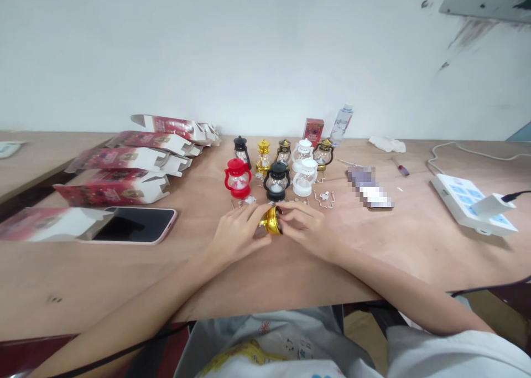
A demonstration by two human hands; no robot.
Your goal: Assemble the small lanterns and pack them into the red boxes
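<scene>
I have the gold lantern between my two hands, just over the near part of the table and in front of the little row of others. It lies tipped on its side, wide gold end towards my right. My left hand is closed in around the narrower end, while my right hand has its fingers gathered in a narrow grip at the wide end's dark rim.

I judge it light, a thin shell rather than solid metal, and stiff enough not to give under a normal squeeze. The shiny gold looks smooth, so it could well slip or roll in my fingers. The broad band is the place to hold it — the clear middle, mostly hidden by my left fingers, may crack or mark if pressed hard.

Nearest beyond my hands stands the black lantern, upright, with the red lantern to its left and a white lantern to its right. Thin wire bits lie by the white one — springy and easily bent, I'd guess.
</scene>
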